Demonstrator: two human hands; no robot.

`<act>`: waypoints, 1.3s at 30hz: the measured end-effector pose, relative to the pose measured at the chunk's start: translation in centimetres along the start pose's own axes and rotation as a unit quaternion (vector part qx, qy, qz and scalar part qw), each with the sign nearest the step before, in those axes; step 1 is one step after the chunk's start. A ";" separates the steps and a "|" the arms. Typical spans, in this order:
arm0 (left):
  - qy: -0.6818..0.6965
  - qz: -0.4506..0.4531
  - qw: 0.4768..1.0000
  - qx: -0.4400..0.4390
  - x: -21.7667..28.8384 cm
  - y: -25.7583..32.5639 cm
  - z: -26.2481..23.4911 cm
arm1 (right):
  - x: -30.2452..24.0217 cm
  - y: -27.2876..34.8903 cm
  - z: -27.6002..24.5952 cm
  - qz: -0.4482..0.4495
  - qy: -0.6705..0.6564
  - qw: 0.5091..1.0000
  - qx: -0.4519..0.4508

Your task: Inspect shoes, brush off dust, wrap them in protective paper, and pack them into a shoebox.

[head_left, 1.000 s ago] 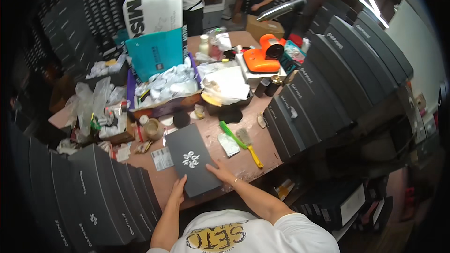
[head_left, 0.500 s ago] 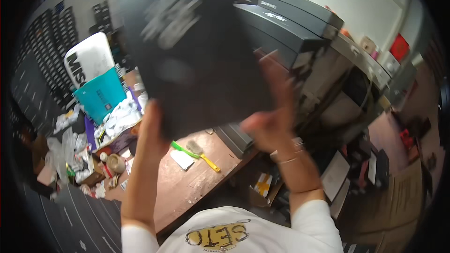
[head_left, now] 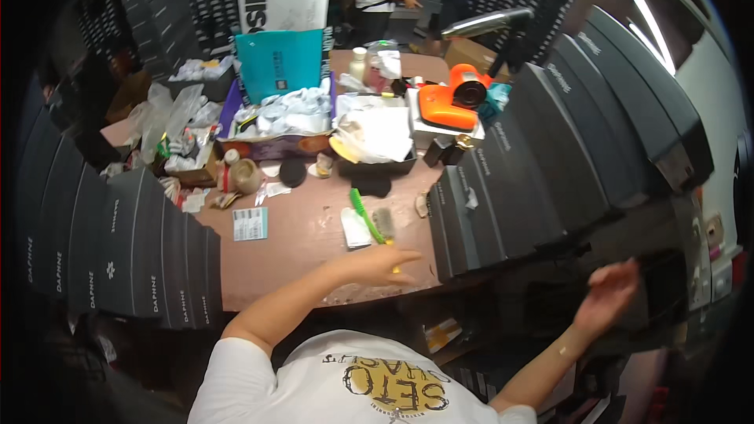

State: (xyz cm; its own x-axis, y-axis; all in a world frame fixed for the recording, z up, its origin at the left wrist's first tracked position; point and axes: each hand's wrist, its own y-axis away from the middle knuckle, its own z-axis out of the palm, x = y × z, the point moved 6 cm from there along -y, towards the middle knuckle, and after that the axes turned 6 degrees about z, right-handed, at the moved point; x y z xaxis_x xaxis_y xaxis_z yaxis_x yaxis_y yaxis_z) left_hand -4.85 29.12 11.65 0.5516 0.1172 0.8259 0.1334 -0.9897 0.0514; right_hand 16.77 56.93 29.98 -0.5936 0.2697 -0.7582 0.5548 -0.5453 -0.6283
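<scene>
My left hand reaches across the near part of the table with its fingers stretched out, holding nothing that I can see. It is over the yellow handle of a brush, whose end shows on both sides of the hand. Beside the brush lie a bright green brush and a folded white cloth or pad. My right hand hangs in the air in front of the tall stack of dark grey shoe boxes at right. Its fingers are apart and slightly blurred, with nothing in them.
More dark shoe boxes stand at left. Further back are a purple-edged box with white paper, a black tray, a glue jar and an orange device. A printed slip lies on the table. Two people stand behind.
The dark shoe box that both hands held up has left them. My left hand has come down over the table, my right hand out to the right. The view has turned left.
</scene>
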 end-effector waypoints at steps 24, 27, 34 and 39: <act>-0.024 -0.602 0.597 0.530 -37.9 32.7 -3.7 | 36.4 21.0 33.2 0.299 0.429 0.637 -0.566; 0.002 -0.592 0.624 0.511 -39.2 33.4 -2.8 | 39.4 20.3 32.3 0.263 0.485 0.606 -0.573; 0.006 -0.520 0.613 0.595 -36.5 32.5 -1.3 | 45.7 22.0 30.3 0.210 0.436 0.675 -0.557; 0.035 -0.514 0.637 0.574 -39.2 32.4 0.8 | 45.4 21.0 30.9 0.235 0.395 0.715 -0.526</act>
State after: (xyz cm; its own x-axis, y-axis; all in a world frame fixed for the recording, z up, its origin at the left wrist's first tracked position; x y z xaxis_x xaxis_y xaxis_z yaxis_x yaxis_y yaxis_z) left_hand -21.55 -7.45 -19.53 -0.3453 0.6103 0.7130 0.9302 0.3232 0.1738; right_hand -16.54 33.21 -12.27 0.0865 0.8446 -0.5284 0.9633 0.0645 0.2607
